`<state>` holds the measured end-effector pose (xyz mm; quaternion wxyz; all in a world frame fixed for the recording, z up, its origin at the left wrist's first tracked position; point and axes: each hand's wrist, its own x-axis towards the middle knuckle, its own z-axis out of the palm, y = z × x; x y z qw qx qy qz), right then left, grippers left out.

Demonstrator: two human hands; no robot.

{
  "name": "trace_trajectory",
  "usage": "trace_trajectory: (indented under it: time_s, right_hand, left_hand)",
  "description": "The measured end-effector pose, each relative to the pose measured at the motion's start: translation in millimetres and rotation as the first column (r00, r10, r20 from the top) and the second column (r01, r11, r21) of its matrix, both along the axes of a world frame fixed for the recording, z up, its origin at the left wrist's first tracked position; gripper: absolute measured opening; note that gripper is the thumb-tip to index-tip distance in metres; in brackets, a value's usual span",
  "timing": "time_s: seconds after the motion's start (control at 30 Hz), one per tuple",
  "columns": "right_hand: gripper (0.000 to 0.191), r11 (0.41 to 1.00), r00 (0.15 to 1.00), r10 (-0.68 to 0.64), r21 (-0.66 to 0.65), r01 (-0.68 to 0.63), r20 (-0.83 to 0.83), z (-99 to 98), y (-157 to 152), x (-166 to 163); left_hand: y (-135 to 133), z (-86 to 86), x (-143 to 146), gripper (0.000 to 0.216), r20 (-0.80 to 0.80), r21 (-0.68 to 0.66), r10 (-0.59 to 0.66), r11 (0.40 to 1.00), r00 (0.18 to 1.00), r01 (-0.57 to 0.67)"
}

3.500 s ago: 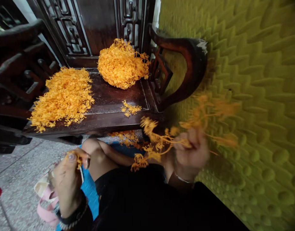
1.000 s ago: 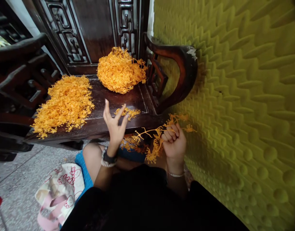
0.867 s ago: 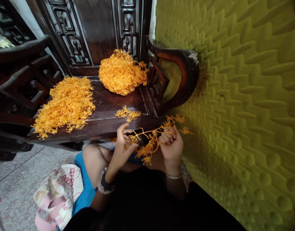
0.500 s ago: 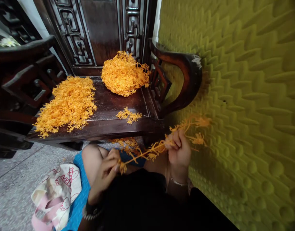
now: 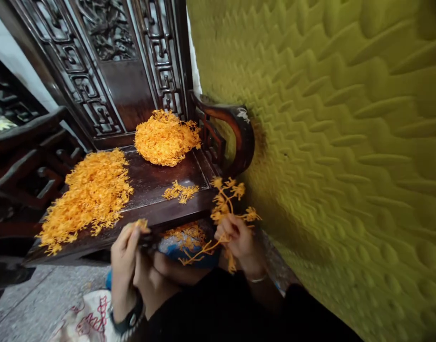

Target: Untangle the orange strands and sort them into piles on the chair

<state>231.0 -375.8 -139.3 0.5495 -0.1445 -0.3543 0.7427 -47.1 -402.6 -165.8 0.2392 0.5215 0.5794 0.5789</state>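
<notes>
My right hand (image 5: 235, 237) is closed round a branching orange plastic sprig (image 5: 227, 204), held upright before the chair's front right corner. My left hand (image 5: 127, 247) pinches a small orange piece (image 5: 142, 223) between its fingertips at the seat's front edge. On the dark wooden chair seat (image 5: 150, 180) lie a flat heap of loose orange pieces (image 5: 90, 194) at the left, a rounded mound of sprigs (image 5: 166, 137) at the back, and a small cluster (image 5: 178, 191) near the front. More orange bits (image 5: 184, 235) rest on blue cloth below the seat.
A padded yellow-green wall (image 5: 339, 156) runs close along the right. The chair's curved armrest (image 5: 235, 128) stands just behind my right hand. A second dark chair (image 5: 22, 166) is at the left. A printed cloth bag (image 5: 86, 318) lies on the speckled floor.
My left hand has pulled away from the sprig with a small piece and risen toward the seat's front edge. My right hand turned the sprig upright. The view tilted up.
</notes>
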Motion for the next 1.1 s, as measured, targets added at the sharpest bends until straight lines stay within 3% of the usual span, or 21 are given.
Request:
trace_trajectory:
  time_s: [0.1, 0.2, 0.37, 0.5, 0.6, 0.7, 0.77, 0.83, 0.87, 0.93, 1.03, 1.1]
  right_hand:
    - [0.058, 0.977, 0.968, 0.203, 0.100, -0.189, -0.151, -8.4, -3.9, -18.8]
    - [0.057, 0.960, 0.942, 0.267, 0.141, -0.241, -0.205, -8.6, -2.9, -22.9]
    - [0.057, 0.939, 0.926, 0.328, 0.166, -0.300, -0.185, -3.8, 0.0, -19.2]
    - [0.057, 0.928, 0.920, 0.352, 0.190, -0.320, -0.170, -2.2, 0.7, -19.4]
    - [0.057, 0.945, 0.947, 0.304, 0.161, -0.285, -0.108, -2.2, 0.5, -18.5]
    - [0.059, 0.960, 0.969, 0.246, 0.137, -0.245, 0.011, -1.7, -1.0, -18.6]
    - [0.058, 0.954, 0.962, 0.233, 0.158, -0.255, 0.146, 0.0, -3.2, -20.4]
    - [0.056, 0.930, 0.918, 0.247, 0.192, -0.314, 0.309, 2.9, -6.2, -22.8]
    - [0.055, 0.914, 0.891, 0.254, 0.210, -0.348, 0.376, 4.6, -7.8, -23.7]
    - [0.055, 0.894, 0.859, 0.238, 0.244, -0.376, 0.452, 7.8, -10.8, -24.3]
    - [0.056, 0.884, 0.846, 0.223, 0.265, -0.385, 0.484, 10.7, -14.2, -23.8]
    - [0.056, 0.862, 0.827, 0.271, 0.259, -0.436, 0.493, 11.2, -16.3, -25.7]
  left_hand:
    - [46.6, -10.6, 12.4, 0.031, -0.377, 0.005, 0.060, 0.998, 0.924, -0.063]
    - [76.4, -18.5, 22.5, 0.034, -0.572, 0.049, 0.118, 0.993, 0.812, -0.109]
    - [89.6, -24.5, 30.6, 0.032, -0.590, 0.009, 0.025, 1.000, 0.807, -0.024]
    - [93.0, -24.5, 38.2, 0.042, -0.595, -0.117, -0.099, 0.992, 0.797, 0.036]
    - [89.1, -14.1, 44.2, 0.043, -0.539, -0.059, -0.083, 0.996, 0.838, 0.061]
    - [71.1, 6.1, 58.1, 0.043, -0.313, 0.117, -0.065, 0.987, 0.948, 0.106]
    - [52.2, 20.2, 73.6, 0.046, -0.082, 0.127, -0.256, 0.956, 0.963, 0.265]
    - [32.7, 30.4, 91.0, 0.048, 0.074, 0.080, -0.478, 0.878, 0.875, 0.473]
    - [24.3, 33.3, 98.9, 0.043, 0.097, 0.058, -0.526, 0.851, 0.845, 0.523]
    - [11.7, 34.9, 110.9, 0.030, 0.075, 0.043, -0.490, 0.872, 0.869, 0.488]
    - [3.6, 31.1, 119.5, 0.046, 0.083, 0.087, -0.316, 0.947, 0.945, 0.309]
    - [2.3, 29.7, 122.7, 0.049, 0.179, 0.089, -0.257, 0.966, 0.950, 0.245]
